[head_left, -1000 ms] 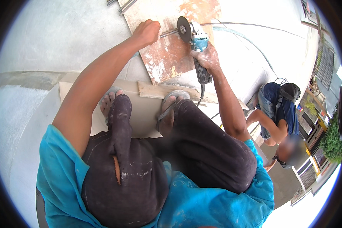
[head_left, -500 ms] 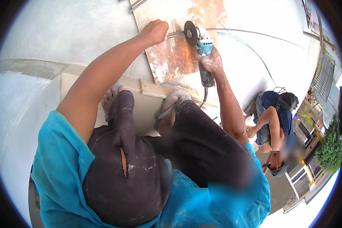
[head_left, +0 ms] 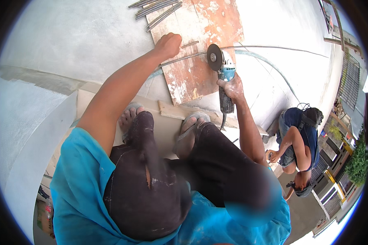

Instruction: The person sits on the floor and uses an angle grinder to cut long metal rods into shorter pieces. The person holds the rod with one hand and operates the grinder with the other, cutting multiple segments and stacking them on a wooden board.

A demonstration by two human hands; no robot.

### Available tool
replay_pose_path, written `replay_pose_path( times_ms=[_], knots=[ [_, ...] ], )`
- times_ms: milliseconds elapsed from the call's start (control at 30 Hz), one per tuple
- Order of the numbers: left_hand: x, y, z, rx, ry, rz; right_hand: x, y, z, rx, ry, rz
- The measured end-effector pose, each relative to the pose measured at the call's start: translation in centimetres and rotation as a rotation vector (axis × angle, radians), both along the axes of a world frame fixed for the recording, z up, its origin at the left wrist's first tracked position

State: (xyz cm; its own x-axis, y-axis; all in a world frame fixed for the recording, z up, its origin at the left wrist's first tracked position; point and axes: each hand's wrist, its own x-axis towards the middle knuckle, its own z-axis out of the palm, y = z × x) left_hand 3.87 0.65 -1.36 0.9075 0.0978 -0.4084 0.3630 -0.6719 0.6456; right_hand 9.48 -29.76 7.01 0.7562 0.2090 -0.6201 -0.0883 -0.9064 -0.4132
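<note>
Bottle: a clear bottle [head_left: 49,207] at the lower left is carrying a red label [head_left: 48,209] with pale markings, which are showing too small to read.
Shirt: the blue shirt [head_left: 216,222] is showing faint pale marks on its front, and they are blurring too much for any letter to be told.
Grinder: the blue housing of the grinder [head_left: 227,73] is bearing pale smears, and no lettering is coming out readable there.
Disc: the dark face of the disc [head_left: 217,62] is facing the camera, with no print standing out readably.
Readable words or numbers: none are showing clearly.
</note>
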Motion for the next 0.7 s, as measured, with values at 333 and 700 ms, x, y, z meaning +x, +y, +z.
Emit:
replay_pose_path(
  times_ms=[333, 700],
  knots=[
    [-2.4, -2.6, 0.6, 0.120, -0.122, -0.162, 0.6, 1.4, -0.5, 0.010, -0.079, 0.065],
    [-2.7, -3.6, -0.1, 0.163, -0.060, -0.123, 1.5, 3.2, 0.2, -0.013, -0.029, 0.093]
  ],
)
